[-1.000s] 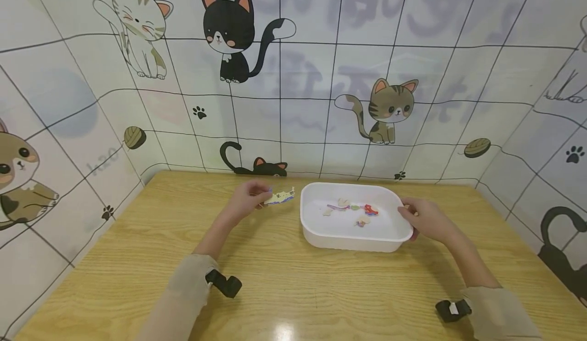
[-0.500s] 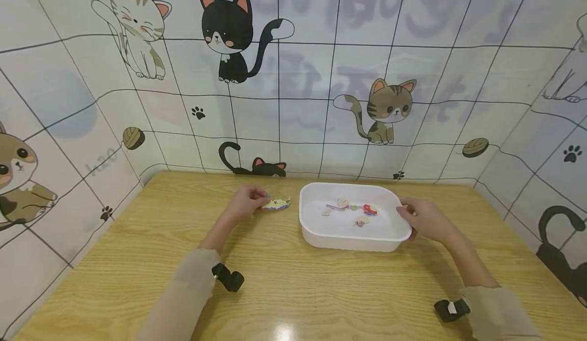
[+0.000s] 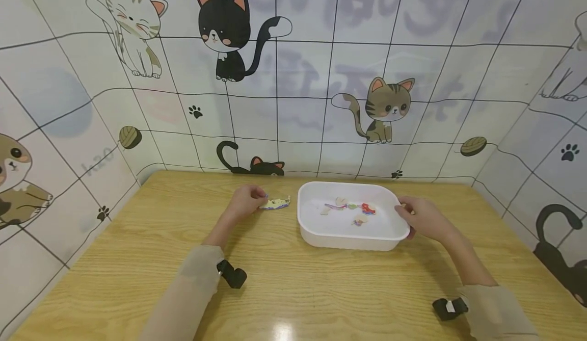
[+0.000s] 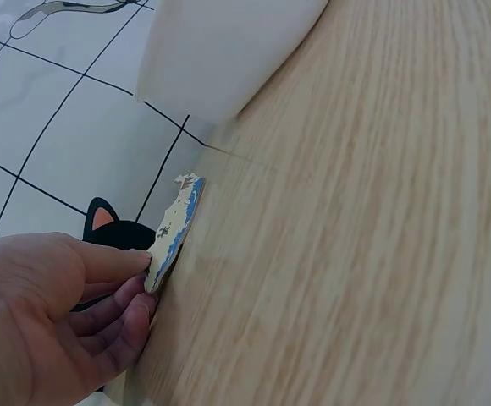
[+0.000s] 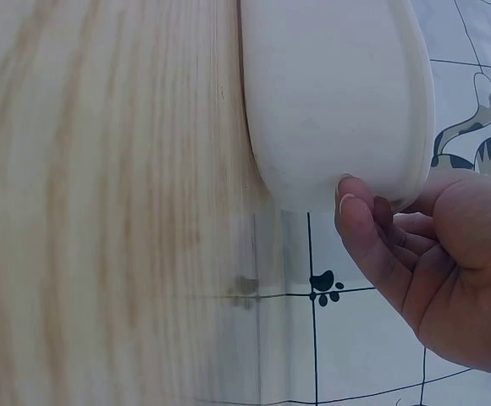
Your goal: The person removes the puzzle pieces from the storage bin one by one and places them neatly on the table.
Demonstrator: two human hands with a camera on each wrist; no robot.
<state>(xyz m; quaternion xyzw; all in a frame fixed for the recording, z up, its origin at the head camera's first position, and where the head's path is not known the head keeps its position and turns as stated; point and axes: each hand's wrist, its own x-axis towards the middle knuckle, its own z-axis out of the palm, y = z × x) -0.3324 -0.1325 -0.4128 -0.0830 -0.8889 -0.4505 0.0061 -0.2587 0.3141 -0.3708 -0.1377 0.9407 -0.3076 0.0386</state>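
Between thumb and fingers, my left hand (image 3: 245,201) pinches a flat, irregular pale-yellow piece (image 3: 276,204) with a blue edge and small dark marks. In the left wrist view this yellow piece (image 4: 176,230) is held by one end, close above or touching the tabletop; I cannot tell which. To its right stands a white plastic tub (image 3: 348,242). My right hand (image 3: 426,219) grips the tub's right end at the rim, thumb on top. The right wrist view shows the right fingertips (image 5: 357,216) against the tub's outer wall (image 5: 339,101).
Inside the tub lie several small flat pieces, among them a red piece (image 3: 368,209) and a thin purple strip (image 3: 336,207). The wooden table (image 3: 293,290) meets a cat-patterned wall covering (image 3: 302,122) at the back and sides.
My left hand has lowered the yellow piece slightly towards the tabletop and drawn it a little left, away from the tub. The right hand keeps its grip on the tub.
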